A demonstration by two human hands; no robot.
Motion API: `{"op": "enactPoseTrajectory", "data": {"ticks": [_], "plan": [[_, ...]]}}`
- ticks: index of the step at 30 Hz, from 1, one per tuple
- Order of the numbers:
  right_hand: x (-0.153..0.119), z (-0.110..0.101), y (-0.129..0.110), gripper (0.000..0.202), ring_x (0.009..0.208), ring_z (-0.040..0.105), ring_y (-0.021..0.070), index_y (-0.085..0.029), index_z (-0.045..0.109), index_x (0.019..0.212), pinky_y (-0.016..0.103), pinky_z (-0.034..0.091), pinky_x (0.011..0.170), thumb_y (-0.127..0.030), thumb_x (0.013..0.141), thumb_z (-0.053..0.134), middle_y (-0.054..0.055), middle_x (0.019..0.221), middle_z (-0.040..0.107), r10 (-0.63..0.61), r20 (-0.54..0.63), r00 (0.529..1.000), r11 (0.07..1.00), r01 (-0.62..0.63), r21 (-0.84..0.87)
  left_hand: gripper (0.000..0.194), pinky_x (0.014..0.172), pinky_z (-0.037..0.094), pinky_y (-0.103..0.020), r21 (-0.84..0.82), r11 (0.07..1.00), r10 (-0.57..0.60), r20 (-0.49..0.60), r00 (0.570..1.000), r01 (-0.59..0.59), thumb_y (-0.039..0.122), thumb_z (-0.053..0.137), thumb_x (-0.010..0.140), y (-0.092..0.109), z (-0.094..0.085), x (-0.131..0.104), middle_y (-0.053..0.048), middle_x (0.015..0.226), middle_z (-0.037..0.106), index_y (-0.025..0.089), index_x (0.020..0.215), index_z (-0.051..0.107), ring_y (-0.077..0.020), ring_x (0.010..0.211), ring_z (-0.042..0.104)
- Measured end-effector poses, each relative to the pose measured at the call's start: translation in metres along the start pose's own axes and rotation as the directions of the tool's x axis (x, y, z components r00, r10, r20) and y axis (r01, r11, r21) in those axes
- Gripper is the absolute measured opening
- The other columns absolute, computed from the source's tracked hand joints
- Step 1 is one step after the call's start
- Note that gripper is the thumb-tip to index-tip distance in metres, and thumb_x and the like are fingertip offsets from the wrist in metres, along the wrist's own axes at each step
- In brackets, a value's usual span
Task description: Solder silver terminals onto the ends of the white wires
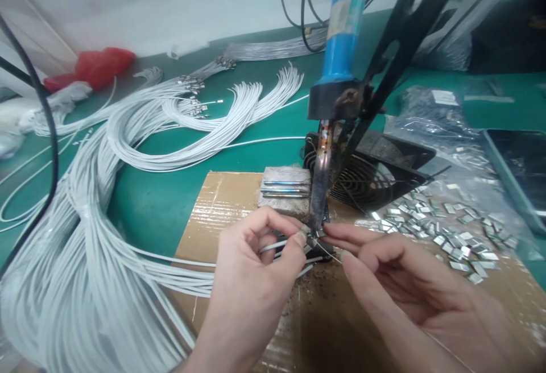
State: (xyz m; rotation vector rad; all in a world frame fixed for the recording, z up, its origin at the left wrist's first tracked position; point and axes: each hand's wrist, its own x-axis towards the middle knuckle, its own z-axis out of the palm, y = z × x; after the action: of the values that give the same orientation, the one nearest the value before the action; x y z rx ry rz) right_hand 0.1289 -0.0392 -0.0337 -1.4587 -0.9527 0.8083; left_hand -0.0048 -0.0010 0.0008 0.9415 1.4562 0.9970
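My left hand is closed, pinching the end of a white cable between thumb and fingertips, right under the soldering iron tip. More white cables run beneath this hand. My right hand is closed around a thin solder wire, which reaches toward the cable end; its index fingertip is close to the tip. The blue-handled soldering iron points downward, fixed to a black bracket. Small metal pieces lie around the joint, and the exact contact there is partly hidden by my fingers.
A large bundle of white cables fills the left. A metal block and a black fan stand behind my hands on cardboard. Several small metal plates are scattered at right, beside a plastic bag.
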Motion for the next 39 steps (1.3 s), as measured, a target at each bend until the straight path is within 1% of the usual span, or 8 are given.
{"op": "enactPoseTrajectory", "data": {"ticks": [3,7,9,15,19,24,31,39], "plan": [[-0.0013,-0.0029,-0.0001,0.035,0.088,0.082,0.0280,-0.023,0.064,0.064,0.032,0.069,0.077,-0.047,0.076,0.086,0.011,0.095,0.083,-0.006,0.026,1.000,1.000,0.006,-0.009,0.015,0.054,0.042,-0.021,0.000,1.000,-0.005,-0.002,1.000,0.005,0.025,0.075,0.069,-0.0001,0.0001,-0.0001,-0.001,0.070,0.070,0.017,0.064,0.063,-0.0111,0.059,0.055],[-0.0014,-0.0076,0.0007,0.024,0.089,0.083,0.0199,-0.024,0.066,0.066,0.021,0.065,0.083,-0.031,0.085,0.078,0.004,0.100,0.084,-0.052,0.126,0.991,0.999,0.052,0.003,0.016,0.054,0.043,-0.022,0.032,0.999,-0.013,-0.001,1.000,0.013,0.028,0.075,0.070,-0.0019,-0.0012,-0.0018,-0.002,0.072,0.070,0.017,0.066,0.064,-0.0117,0.058,0.056],[-0.0005,-0.0082,0.0012,0.022,0.090,0.082,0.0168,-0.025,0.066,0.067,0.017,0.063,0.084,-0.026,0.087,0.076,0.001,0.101,0.084,-0.069,0.138,0.988,0.998,0.068,0.012,0.016,0.055,0.043,-0.023,0.040,0.999,-0.015,0.002,1.000,0.015,0.029,0.075,0.070,-0.0025,-0.0014,-0.0021,-0.002,0.072,0.070,0.017,0.066,0.064,-0.0126,0.059,0.057],[0.0028,-0.0061,0.0019,0.020,0.091,0.082,0.0138,-0.026,0.067,0.070,0.013,0.061,0.084,-0.023,0.088,0.077,-0.002,0.101,0.084,-0.107,0.142,0.984,0.994,0.105,0.021,0.015,0.056,0.046,-0.023,0.021,1.000,-0.006,0.002,1.000,0.006,0.028,0.075,0.070,-0.0018,-0.0002,-0.0014,-0.003,0.074,0.072,0.018,0.067,0.065,-0.0137,0.061,0.061],[0.0021,-0.0050,0.0016,0.021,0.090,0.082,0.0118,-0.026,0.066,0.070,0.011,0.060,0.085,-0.022,0.088,0.076,-0.004,0.100,0.084,-0.131,0.148,0.980,0.991,0.130,0.016,0.015,0.057,0.047,-0.022,0.011,1.000,-0.009,-0.009,1.000,0.010,0.027,0.075,0.069,-0.0014,0.0001,-0.0013,-0.002,0.070,0.071,0.018,0.064,0.064,-0.0133,0.061,0.062],[0.0003,-0.0060,0.0010,0.021,0.091,0.082,0.0122,-0.026,0.066,0.070,0.011,0.060,0.085,-0.023,0.089,0.076,-0.004,0.100,0.084,-0.109,0.143,0.984,0.994,0.107,0.020,0.014,0.061,0.049,-0.020,-0.013,1.000,0.028,0.011,1.000,-0.027,0.021,0.077,0.071,-0.0018,-0.0013,-0.0035,-0.001,0.075,0.074,0.017,0.064,0.066,-0.0134,0.068,0.066],[-0.0013,-0.0077,0.0020,0.021,0.087,0.082,0.0109,-0.025,0.067,0.070,0.008,0.059,0.081,-0.022,0.089,0.075,-0.004,0.098,0.084,-0.100,0.141,0.985,0.995,0.097,0.023,0.013,0.059,0.048,-0.018,-0.027,0.999,0.033,0.013,0.999,-0.033,0.018,0.078,0.071,-0.0023,-0.0014,-0.0016,0.000,0.073,0.074,0.016,0.064,0.066,-0.0110,0.064,0.064],[0.0008,-0.0047,-0.0011,0.021,0.084,0.082,0.0150,-0.024,0.068,0.067,0.016,0.064,0.081,-0.025,0.085,0.078,0.000,0.094,0.084,-0.075,0.102,0.992,0.997,0.074,0.018,0.013,0.061,0.050,-0.017,-0.021,0.998,0.052,0.004,0.999,-0.052,0.016,0.077,0.073,-0.0009,-0.0011,-0.0026,-0.001,0.074,0.075,0.016,0.065,0.067,-0.0113,0.066,0.067]]}}
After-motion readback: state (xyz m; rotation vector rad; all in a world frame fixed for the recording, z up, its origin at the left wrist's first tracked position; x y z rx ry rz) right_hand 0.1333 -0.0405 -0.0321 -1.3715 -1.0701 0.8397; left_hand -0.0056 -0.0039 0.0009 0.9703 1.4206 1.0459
